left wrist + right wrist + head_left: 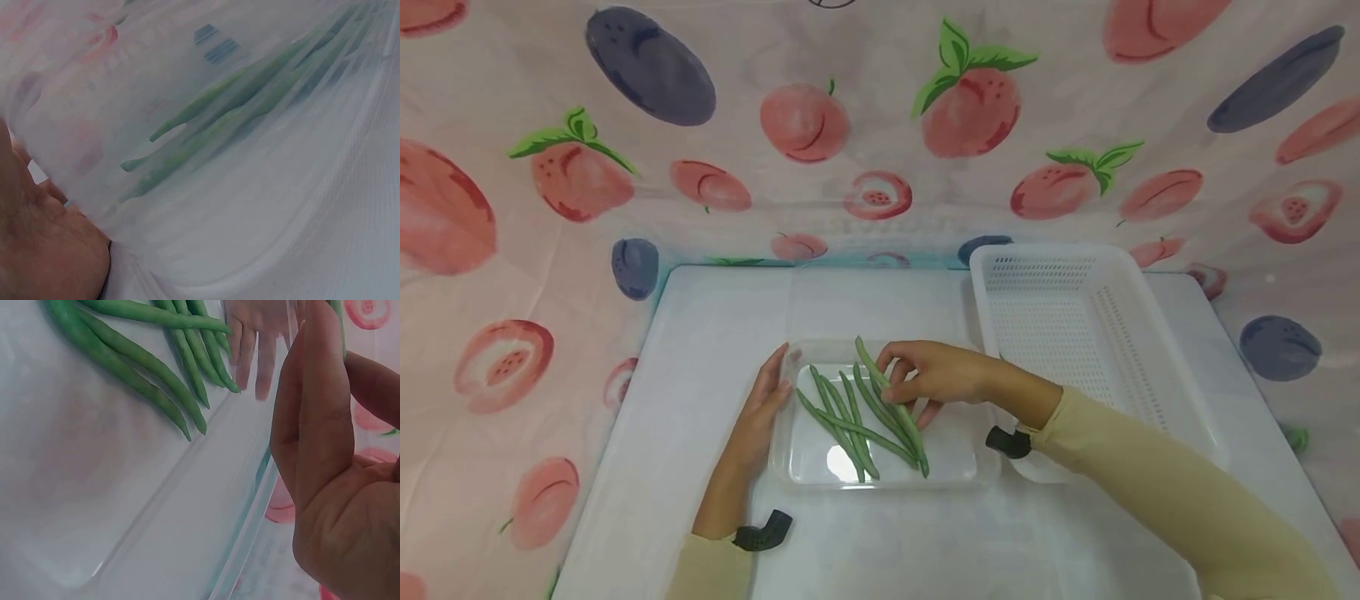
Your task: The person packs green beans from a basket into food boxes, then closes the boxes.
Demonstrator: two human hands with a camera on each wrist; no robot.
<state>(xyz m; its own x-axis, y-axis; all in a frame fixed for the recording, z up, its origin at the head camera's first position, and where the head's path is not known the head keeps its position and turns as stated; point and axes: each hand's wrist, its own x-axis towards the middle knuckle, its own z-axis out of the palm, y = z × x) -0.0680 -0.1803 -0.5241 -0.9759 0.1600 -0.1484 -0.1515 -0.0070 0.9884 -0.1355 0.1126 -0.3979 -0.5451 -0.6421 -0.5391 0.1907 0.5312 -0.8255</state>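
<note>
In the head view, a clear plastic container [880,482] holds several green beans [838,417] lying crosswise on its bottom. My right hand [940,372] is over the container's right half, pinching one green bean [868,358] between thumb and fingers. That bean's far end sticks up toward the back wall, and its near part overlaps other beans. My left hand [762,412] rests against the container's left side, its fingers straight along the wall. Through the cloudy wall, the left wrist view shows beans [206,122] beside the palm [53,250].
A white perforated basket [1180,358] stands right of the container, under my right forearm. Both rest on a white table [715,325]. Fruit-print cloth [880,100] hangs behind and at the sides. Each sleeve cuff has a black wrist mount [765,531] on it.
</note>
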